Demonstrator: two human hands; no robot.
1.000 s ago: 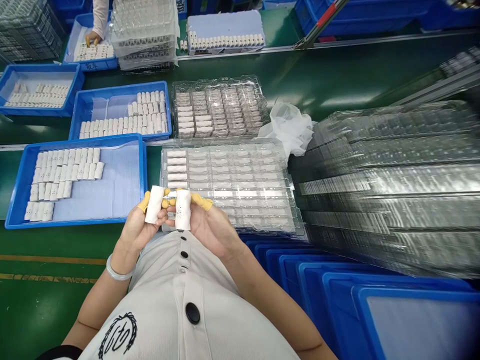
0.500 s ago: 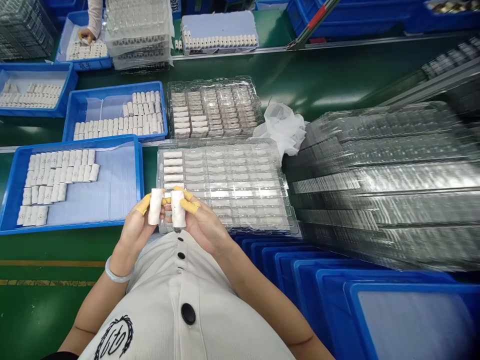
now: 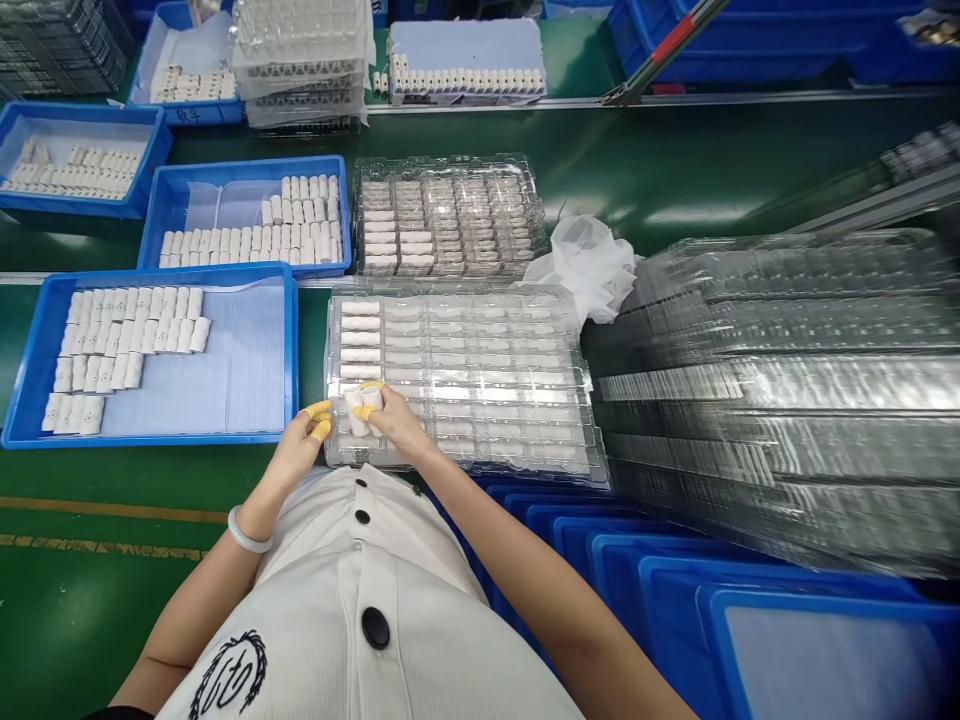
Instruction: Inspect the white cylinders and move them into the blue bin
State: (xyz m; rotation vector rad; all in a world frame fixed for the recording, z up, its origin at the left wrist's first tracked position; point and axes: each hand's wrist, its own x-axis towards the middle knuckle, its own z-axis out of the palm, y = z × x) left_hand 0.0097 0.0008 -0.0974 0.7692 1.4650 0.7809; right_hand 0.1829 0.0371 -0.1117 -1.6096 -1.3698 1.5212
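Note:
My right hand (image 3: pixel 394 422) rests over the near-left corner of a clear blister tray (image 3: pixel 480 400). Its yellow-capped fingers are closed on two small white plastic parts (image 3: pixel 361 408), held side by side just above the tray's pockets. My left hand (image 3: pixel 301 445) is right beside them at the tray's left edge. Its yellow-capped fingertips are curled together and nothing shows in them. The tray's left column holds a few white parts (image 3: pixel 360 340); its other pockets look bare.
A blue bin (image 3: pixel 247 360) at the left holds rows of white parts, with two more bins (image 3: pixel 225 205) behind it. A second filled blister tray (image 3: pixel 450 215) and a plastic bag (image 3: pixel 589 265) lie farther back. Stacked clear trays (image 3: pixel 787 390) fill the right, above nested blue bins (image 3: pixel 675 590).
Both hands have moved forward from my chest to the clear tray. The part that my left hand held is now with the other one in my right hand.

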